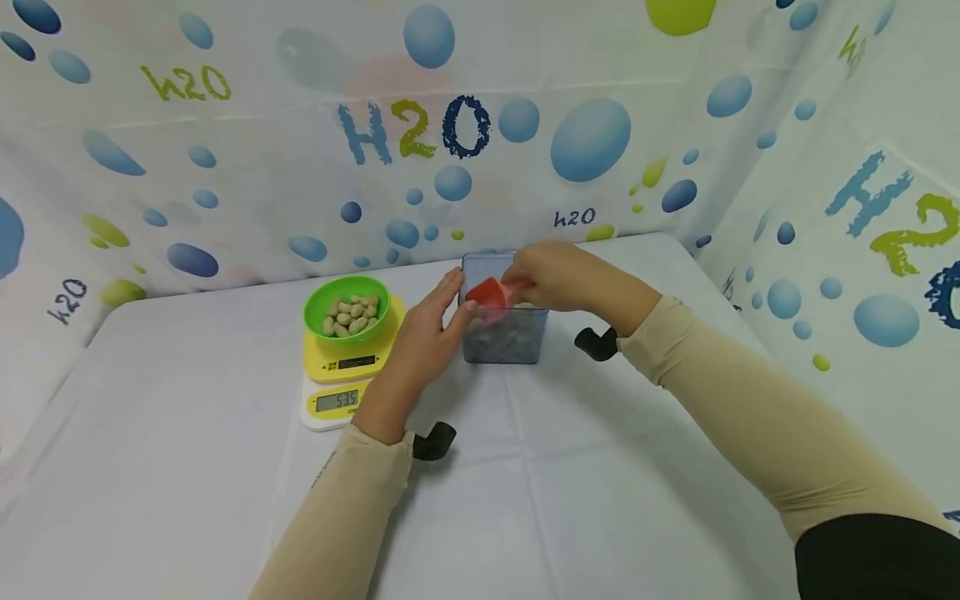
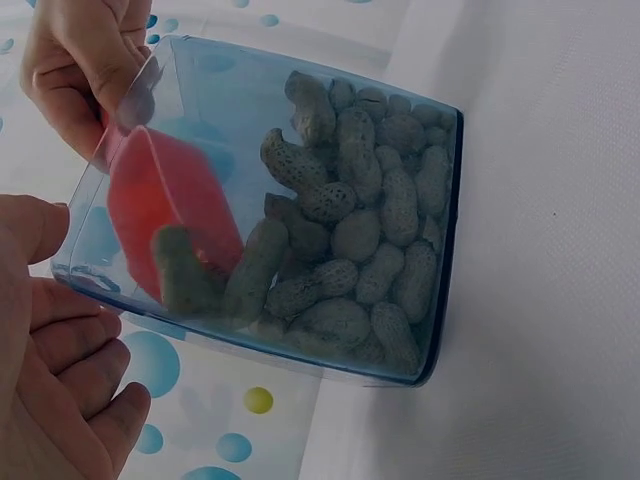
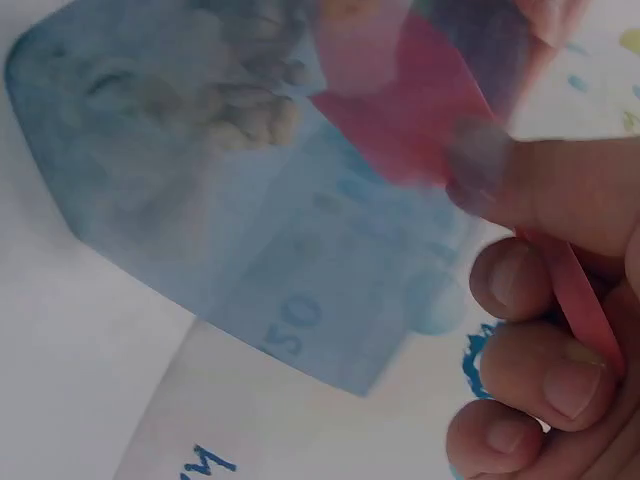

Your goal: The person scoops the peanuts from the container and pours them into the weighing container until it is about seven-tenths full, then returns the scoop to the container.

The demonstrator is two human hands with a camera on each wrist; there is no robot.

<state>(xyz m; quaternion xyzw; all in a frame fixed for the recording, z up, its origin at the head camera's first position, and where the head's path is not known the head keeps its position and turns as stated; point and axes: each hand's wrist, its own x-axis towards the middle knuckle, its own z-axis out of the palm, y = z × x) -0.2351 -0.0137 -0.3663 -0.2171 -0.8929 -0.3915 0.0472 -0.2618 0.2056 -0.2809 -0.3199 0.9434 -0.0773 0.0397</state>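
Observation:
In the head view a clear bluish plastic box (image 1: 501,342) stands at the back of the table, part-filled with unshelled peanuts (image 2: 360,230). My right hand (image 1: 558,279) reaches over its rim and grips the handle of a red scoop (image 1: 487,293). The scoop's bowl is inside the box; in the left wrist view peanuts lie at its mouth. My left hand (image 1: 429,333) is at the box's left rim, thumb and fingers spread about the corner, fingers loosely bent. Whether it presses the wall is hard to tell.
Left of the box is a yellow and white kitchen scale (image 1: 315,367) whose display seems to read 535. A green bowl (image 1: 315,307) with peanuts in it sits on the scale. A white cloth covers the table (image 1: 600,467); a patterned curtain (image 1: 510,192) hangs behind.

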